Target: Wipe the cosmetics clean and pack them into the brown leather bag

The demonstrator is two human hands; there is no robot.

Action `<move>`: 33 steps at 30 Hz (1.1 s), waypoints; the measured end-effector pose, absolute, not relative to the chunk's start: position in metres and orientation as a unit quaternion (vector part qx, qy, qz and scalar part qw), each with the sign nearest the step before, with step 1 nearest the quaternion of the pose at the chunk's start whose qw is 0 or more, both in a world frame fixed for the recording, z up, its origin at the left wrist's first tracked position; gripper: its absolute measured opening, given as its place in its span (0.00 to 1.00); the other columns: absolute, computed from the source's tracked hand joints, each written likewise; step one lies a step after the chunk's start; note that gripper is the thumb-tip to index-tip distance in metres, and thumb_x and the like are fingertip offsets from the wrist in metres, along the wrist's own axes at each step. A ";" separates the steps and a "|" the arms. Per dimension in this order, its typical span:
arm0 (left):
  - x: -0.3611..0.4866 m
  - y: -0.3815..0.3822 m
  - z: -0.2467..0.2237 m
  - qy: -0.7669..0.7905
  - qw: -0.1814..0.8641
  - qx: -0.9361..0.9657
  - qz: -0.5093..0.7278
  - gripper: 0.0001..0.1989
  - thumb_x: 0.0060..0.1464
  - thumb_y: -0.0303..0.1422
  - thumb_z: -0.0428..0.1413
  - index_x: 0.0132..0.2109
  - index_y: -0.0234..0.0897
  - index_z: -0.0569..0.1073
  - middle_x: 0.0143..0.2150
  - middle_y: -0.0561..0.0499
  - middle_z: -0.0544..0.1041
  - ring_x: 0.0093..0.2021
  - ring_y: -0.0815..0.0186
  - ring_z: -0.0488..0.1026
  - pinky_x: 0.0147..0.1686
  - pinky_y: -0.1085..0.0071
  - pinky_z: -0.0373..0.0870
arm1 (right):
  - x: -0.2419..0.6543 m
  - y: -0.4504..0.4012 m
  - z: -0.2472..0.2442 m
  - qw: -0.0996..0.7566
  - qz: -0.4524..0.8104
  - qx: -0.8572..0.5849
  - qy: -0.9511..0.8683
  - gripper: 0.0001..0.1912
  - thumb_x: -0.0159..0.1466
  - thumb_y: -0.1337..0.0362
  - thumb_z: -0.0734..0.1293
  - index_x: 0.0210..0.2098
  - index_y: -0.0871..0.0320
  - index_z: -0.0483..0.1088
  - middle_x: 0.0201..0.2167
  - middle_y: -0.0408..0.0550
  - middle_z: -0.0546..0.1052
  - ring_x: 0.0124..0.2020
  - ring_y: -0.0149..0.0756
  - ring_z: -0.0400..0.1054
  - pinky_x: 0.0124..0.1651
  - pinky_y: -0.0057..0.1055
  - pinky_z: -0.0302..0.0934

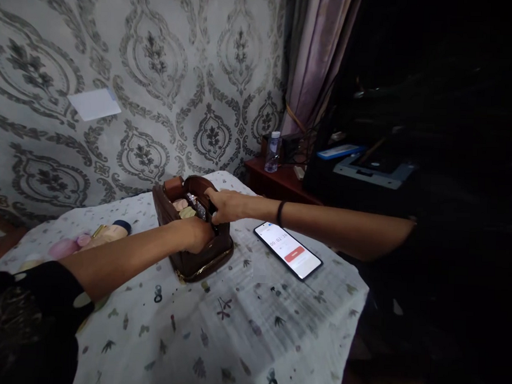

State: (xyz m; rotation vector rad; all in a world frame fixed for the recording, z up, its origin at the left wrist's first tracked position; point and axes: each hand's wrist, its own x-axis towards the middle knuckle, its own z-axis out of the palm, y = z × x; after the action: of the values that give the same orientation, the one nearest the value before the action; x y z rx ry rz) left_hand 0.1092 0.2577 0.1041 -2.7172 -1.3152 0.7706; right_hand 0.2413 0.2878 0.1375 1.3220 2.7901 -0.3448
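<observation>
A brown zippered handbag [200, 262] lies opened on the cloth-covered table. My left hand [198, 235] reaches into its mouth from the near side, the fingers hidden inside the bag. At the bag's right side, my right hand [227, 205] has its fingers closed around the edge of the opening. Inside the bag, a pale yellowish item [187, 212] and a glittery silver item [200, 208] show between the hands; what they are I cannot make out.
A phone [290, 251] displaying a timer lies right of the bag. Pink and cream containers [65, 248], one dark-capped, are partly behind my left forearm. A clear bottle [273, 152] stands on a reddish side table [260, 172]. The patterned wall [159, 82] borders the far side.
</observation>
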 end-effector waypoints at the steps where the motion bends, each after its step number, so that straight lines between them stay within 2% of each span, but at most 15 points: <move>1: 0.111 0.256 0.107 -0.420 0.015 -0.870 0.259 0.08 0.49 0.24 0.57 0.35 0.35 0.80 0.35 0.42 0.83 0.37 0.55 0.80 0.36 0.66 0.74 | 0.243 0.290 0.136 0.016 -0.145 0.422 0.895 0.33 0.57 0.63 0.69 0.60 0.58 0.55 0.48 0.57 0.74 0.35 0.39 0.74 0.33 0.30 0.68; 3: 0.115 0.253 0.112 -0.420 0.018 -0.865 0.274 0.11 0.52 0.25 0.54 0.40 0.34 0.80 0.41 0.40 0.82 0.41 0.54 0.80 0.39 0.66 0.74 | 0.245 0.292 0.134 0.007 -0.168 0.416 0.894 0.30 0.57 0.64 0.68 0.58 0.57 0.57 0.45 0.53 0.76 0.32 0.35 0.74 0.29 0.26 0.66; 5: 0.117 0.251 0.117 -0.431 0.018 -0.858 0.278 0.12 0.55 0.26 0.52 0.43 0.32 0.79 0.44 0.38 0.82 0.44 0.54 0.80 0.41 0.65 0.74 | 0.247 0.293 0.132 -0.003 -0.157 0.412 0.898 0.28 0.57 0.65 0.68 0.56 0.57 0.60 0.45 0.52 0.76 0.34 0.35 0.74 0.30 0.25 0.66; 13: 0.116 0.258 0.119 -0.479 -0.003 -0.838 0.260 0.15 0.59 0.31 0.50 0.45 0.29 0.78 0.41 0.38 0.81 0.39 0.57 0.79 0.38 0.68 0.73 | 0.249 0.298 0.127 -0.015 -0.164 0.402 0.901 0.28 0.56 0.65 0.68 0.56 0.56 0.62 0.44 0.50 0.77 0.36 0.36 0.74 0.29 0.24 0.64; 23: 0.108 0.267 0.112 -0.472 -0.033 -0.846 0.245 0.13 0.57 0.34 0.51 0.41 0.33 0.78 0.38 0.43 0.82 0.37 0.60 0.78 0.36 0.71 0.72 | 0.250 0.297 0.126 -0.013 -0.161 0.402 0.901 0.25 0.57 0.66 0.67 0.54 0.57 0.63 0.45 0.51 0.76 0.37 0.36 0.73 0.29 0.24 0.62; 28: 0.102 0.265 0.107 -0.489 -0.034 -0.843 0.222 0.13 0.57 0.33 0.50 0.41 0.33 0.78 0.40 0.41 0.82 0.39 0.58 0.78 0.36 0.70 0.72 | 0.250 0.297 0.125 -0.017 -0.153 0.398 0.904 0.27 0.58 0.65 0.67 0.56 0.56 0.63 0.46 0.52 0.76 0.42 0.40 0.73 0.33 0.25 0.62; 33: 0.096 0.260 0.105 -0.504 -0.031 -0.841 0.197 0.11 0.54 0.29 0.53 0.42 0.33 0.77 0.41 0.41 0.81 0.39 0.58 0.78 0.36 0.70 0.71 | 0.250 0.296 0.122 -0.028 -0.159 0.385 0.909 0.27 0.59 0.65 0.66 0.57 0.56 0.62 0.48 0.53 0.76 0.44 0.41 0.73 0.35 0.26 0.62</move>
State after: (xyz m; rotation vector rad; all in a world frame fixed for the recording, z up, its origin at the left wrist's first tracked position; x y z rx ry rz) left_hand 0.0963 0.2596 0.1049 -2.6943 -1.6135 0.6301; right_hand 0.2497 0.2961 0.1217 1.2323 2.9069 -0.5086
